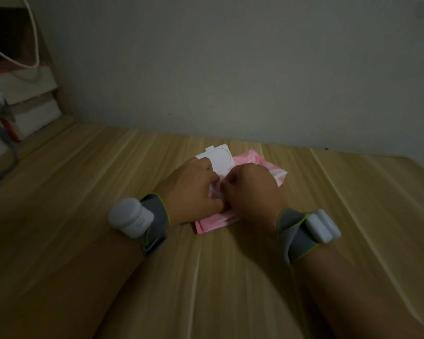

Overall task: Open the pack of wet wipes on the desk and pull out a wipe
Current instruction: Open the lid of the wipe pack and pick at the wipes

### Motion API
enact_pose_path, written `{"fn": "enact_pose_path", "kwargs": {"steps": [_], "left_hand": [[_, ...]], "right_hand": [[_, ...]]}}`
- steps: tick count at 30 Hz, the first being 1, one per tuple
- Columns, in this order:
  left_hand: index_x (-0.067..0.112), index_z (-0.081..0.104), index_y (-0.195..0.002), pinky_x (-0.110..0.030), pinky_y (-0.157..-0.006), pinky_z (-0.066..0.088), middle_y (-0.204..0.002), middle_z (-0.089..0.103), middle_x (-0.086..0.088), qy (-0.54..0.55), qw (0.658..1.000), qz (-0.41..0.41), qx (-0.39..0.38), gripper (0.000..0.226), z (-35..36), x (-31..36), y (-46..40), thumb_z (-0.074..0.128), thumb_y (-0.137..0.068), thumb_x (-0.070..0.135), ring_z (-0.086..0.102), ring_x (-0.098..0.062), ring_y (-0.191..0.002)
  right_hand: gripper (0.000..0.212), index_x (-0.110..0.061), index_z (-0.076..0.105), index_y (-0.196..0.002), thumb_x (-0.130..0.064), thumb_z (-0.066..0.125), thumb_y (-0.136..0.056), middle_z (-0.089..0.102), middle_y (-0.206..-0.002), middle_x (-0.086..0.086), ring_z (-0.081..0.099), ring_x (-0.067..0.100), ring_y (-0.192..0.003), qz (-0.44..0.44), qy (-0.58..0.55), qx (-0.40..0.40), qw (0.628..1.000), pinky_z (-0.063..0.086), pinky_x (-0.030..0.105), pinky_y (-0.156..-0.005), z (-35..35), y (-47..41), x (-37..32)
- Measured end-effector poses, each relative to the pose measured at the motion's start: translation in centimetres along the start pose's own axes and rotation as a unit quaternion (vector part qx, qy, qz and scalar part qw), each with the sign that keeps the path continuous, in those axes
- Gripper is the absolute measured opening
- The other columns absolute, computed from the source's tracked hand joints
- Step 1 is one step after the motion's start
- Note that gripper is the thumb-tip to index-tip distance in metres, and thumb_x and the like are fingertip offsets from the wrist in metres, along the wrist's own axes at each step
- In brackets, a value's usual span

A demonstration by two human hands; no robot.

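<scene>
A pink pack of wet wipes (pixel 269 171) lies flat on the wooden desk (pixel 108 192), near the back wall. Its white plastic lid (pixel 218 155) is flipped up and stands open toward the wall. My left hand (pixel 191 192) rests on the pack's left part, fingers curled at the opening. My right hand (pixel 252 192) sits on the pack's right part, thumb and fingers pinched together at the opening. A small pale bit, possibly a wipe (pixel 216 190), shows between the fingertips of both hands. The opening itself is hidden by my fingers.
Grey wrist straps with white sensor boxes sit on my left wrist (pixel 132 216) and right wrist (pixel 321 225). A stack of books (pixel 27 104) and a white cable (pixel 32 45) are at the far left. The wall (pixel 230 69) stands just behind the pack.
</scene>
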State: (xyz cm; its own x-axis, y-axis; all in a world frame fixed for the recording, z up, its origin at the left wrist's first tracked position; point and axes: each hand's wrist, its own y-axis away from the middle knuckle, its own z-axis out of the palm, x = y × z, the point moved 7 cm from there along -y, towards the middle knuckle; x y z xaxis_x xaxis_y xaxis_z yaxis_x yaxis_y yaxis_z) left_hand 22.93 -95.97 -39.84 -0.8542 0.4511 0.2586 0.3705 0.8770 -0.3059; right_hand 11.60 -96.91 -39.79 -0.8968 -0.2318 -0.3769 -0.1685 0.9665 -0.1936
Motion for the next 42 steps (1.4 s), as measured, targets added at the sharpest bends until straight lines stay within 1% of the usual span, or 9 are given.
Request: {"fn": "enact_pose_path", "kwargs": {"steps": [8,14,18,23,28,30,34,38,42], "left_hand": [[0.017,0.066,-0.073,-0.026,-0.068,0.037,-0.089,0.060,-0.003,-0.005,1.000,0.005,-0.009,0.027,-0.1,0.1,0.1,0.059,-0.071,0.044,0.053,-0.018,-0.085],[0.017,0.071,-0.082,-0.036,-0.075,0.051,-0.091,0.061,-0.002,-0.003,1.000,-0.001,-0.023,0.041,-0.4,0.5,0.1,0.049,-0.068,0.048,0.055,-0.019,-0.088],[0.018,0.068,-0.075,-0.036,-0.070,0.051,-0.086,0.060,-0.001,0.004,1.000,-0.002,-0.023,0.043,-0.6,0.6,0.0,0.043,-0.065,0.051,0.056,-0.019,-0.084],[0.016,0.069,-0.079,-0.041,-0.073,0.053,-0.089,0.061,-0.002,0.004,1.000,-0.012,-0.026,0.051,-0.6,0.6,0.0,0.039,-0.062,0.053,0.056,-0.019,-0.086],[0.017,0.068,-0.079,-0.041,-0.076,0.052,-0.091,0.062,-0.003,-0.004,0.999,-0.014,-0.043,0.038,-0.3,0.4,-0.1,0.045,-0.068,0.045,0.057,-0.020,-0.087],[0.018,0.068,-0.085,-0.039,-0.078,0.052,-0.094,0.063,-0.002,0.000,0.999,-0.013,-0.042,0.045,-0.3,0.3,-0.1,0.040,-0.065,0.049,0.057,-0.020,-0.090],[0.021,0.064,-0.110,-0.034,-0.084,0.051,-0.104,0.063,0.000,0.012,1.000,-0.007,-0.028,0.064,-0.3,0.3,-0.1,0.037,-0.062,0.053,0.056,-0.019,-0.098],[0.022,0.065,-0.100,-0.026,-0.077,0.044,-0.098,0.063,0.001,0.012,1.000,0.002,-0.016,0.047,-0.3,0.4,0.0,0.044,-0.067,0.046,0.055,-0.018,-0.093],[0.021,0.064,-0.104,-0.037,-0.088,0.051,-0.106,0.063,0.000,0.009,0.999,0.002,-0.034,0.044,-0.1,0.3,0.0,0.048,-0.068,0.041,0.055,-0.021,-0.103]], "right_hand": [[0.036,-0.012,0.078,-0.085,-0.034,0.050,-0.089,0.076,-0.083,0.009,0.067,0.028,-0.080,-0.014,0.000,0.003,1.000,0.055,0.042,-0.079,0.0,0.1,-0.4],[0.039,-0.011,0.078,-0.085,-0.038,0.049,-0.090,0.076,-0.082,0.009,0.068,0.027,-0.077,-0.018,-0.011,0.008,1.000,0.056,0.042,-0.077,-0.1,0.2,-0.6],[0.039,-0.012,0.078,-0.083,-0.040,0.050,-0.089,0.075,-0.080,0.008,0.068,0.027,-0.076,-0.013,-0.023,0.001,1.000,0.056,0.042,-0.077,0.1,0.2,-0.7],[0.039,-0.012,0.078,-0.084,-0.039,0.050,-0.089,0.075,-0.079,0.008,0.068,0.025,-0.075,-0.012,-0.019,-0.003,1.000,0.057,0.041,-0.075,0.1,0.3,-0.8],[0.035,-0.012,0.078,-0.083,-0.034,0.052,-0.089,0.074,-0.081,0.009,0.067,0.025,-0.077,-0.016,-0.023,-0.007,1.000,0.056,0.041,-0.075,0.1,0.4,-1.0],[0.035,-0.012,0.078,-0.084,-0.033,0.051,-0.089,0.075,-0.081,0.009,0.067,0.026,-0.076,-0.016,-0.027,-0.010,0.999,0.056,0.041,-0.076,0.1,0.5,-1.2],[0.033,-0.014,0.079,-0.085,-0.030,0.051,-0.088,0.075,-0.082,0.009,0.067,0.026,-0.077,-0.019,-0.027,-0.009,0.999,0.055,0.042,-0.076,0.0,0.7,-1.4],[0.032,-0.013,0.080,-0.086,-0.029,0.052,-0.088,0.075,-0.082,0.010,0.066,0.028,-0.077,-0.032,-0.037,-0.012,0.999,0.055,0.042,-0.075,-0.2,0.9,-1.8],[0.030,-0.010,0.078,-0.085,-0.026,0.053,-0.088,0.074,-0.080,0.011,0.066,0.029,-0.075,-0.038,-0.042,-0.012,0.998,0.054,0.043,-0.076,-0.2,1.0,-2.1]]}}
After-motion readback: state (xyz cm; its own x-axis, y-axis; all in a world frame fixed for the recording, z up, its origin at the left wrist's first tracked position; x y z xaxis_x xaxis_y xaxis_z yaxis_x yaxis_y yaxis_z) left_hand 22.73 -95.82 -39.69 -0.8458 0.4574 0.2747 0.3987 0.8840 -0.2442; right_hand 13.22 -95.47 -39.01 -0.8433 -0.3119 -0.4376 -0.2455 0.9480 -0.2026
